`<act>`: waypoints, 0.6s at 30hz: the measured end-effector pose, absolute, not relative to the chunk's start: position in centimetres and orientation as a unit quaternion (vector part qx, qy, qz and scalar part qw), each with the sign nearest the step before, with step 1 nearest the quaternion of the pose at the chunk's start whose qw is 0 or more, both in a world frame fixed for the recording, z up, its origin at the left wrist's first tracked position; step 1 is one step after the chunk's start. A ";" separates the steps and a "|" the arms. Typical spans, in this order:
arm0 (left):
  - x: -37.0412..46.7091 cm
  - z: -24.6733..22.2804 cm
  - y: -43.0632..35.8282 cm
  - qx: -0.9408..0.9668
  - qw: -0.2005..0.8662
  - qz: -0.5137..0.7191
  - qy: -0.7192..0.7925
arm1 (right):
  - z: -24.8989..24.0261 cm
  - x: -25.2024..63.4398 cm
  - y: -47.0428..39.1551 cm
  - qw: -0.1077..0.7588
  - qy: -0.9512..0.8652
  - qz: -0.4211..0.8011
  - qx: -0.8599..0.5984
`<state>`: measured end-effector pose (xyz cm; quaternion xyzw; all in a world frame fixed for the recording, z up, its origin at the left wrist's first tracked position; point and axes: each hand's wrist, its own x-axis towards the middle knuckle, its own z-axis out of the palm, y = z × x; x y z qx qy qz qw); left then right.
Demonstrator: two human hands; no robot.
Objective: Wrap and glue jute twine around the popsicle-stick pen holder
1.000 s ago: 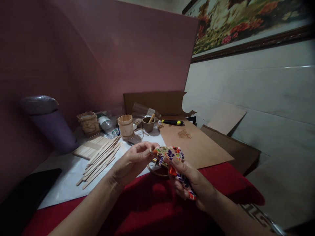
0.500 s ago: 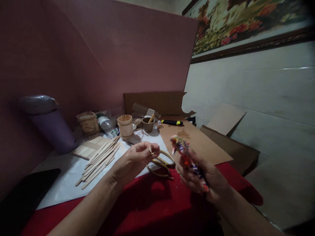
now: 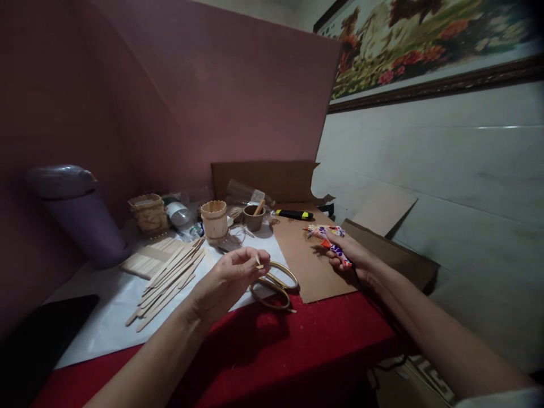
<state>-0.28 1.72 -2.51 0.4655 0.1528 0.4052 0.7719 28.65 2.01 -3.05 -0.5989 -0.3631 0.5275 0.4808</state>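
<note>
My left hand pinches a small pale wooden piece between thumb and fingertips, above the table. Just beyond and beside it lie scissors with gold handles; their blades are partly hidden by my hand. My right hand is closed round the handle of a glue gun with a colourful pattern, its nozzle pointing left over the brown cardboard sheet. A fan of wooden craft sticks rests left of my left hand, next to a banded bundle of sticks.
At the back stand a small wooden stick cup, a second wooden container and a brown pot with a stick in it. A black and yellow utility knife lies on the cardboard. A purple tumbler stands far left.
My right hand has moved the glue gun away from my left hand, forward and right, over the cardboard. The left hand keeps its pinch on the wooden piece, nearly in place.
</note>
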 end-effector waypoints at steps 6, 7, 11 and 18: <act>-0.5 -2.3 1.5 0.472 0.769 0.398 0.169 | -2.8 28.2 2.9 0.449 -0.384 0.474 -0.653; -0.5 -2.2 1.5 0.470 0.769 0.397 0.172 | -2.8 28.1 3.0 0.448 -0.388 0.463 -0.659; -0.5 -1.9 1.5 0.459 0.769 0.406 0.185 | -3.1 28.3 3.8 0.440 -0.395 0.441 -0.675; -1.5 -1.5 2.4 0.441 0.743 0.466 0.190 | -1.8 29.0 4.0 0.393 -0.412 0.476 -0.670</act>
